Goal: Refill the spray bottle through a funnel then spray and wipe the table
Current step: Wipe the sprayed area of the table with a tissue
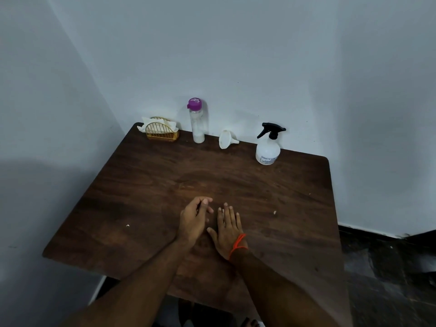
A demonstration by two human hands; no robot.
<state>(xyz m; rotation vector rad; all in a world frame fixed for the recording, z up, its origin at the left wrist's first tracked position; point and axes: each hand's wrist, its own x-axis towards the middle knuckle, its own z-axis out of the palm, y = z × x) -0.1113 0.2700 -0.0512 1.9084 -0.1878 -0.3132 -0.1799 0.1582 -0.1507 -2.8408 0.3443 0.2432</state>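
Right hand (227, 228) lies flat, fingers straight, on the tabletop (141, 197); left hand (195, 214) beside it, loosely curled, holding nothing. Spray bottle (269, 146), funnel (227, 139) stand far back; label unreadable.

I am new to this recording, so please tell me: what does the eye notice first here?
Two bare hands, the left hand and the right hand, lie near the middle of the dark wooden table. Along the far edge stand a purple-capped bottle and a spray bottle.
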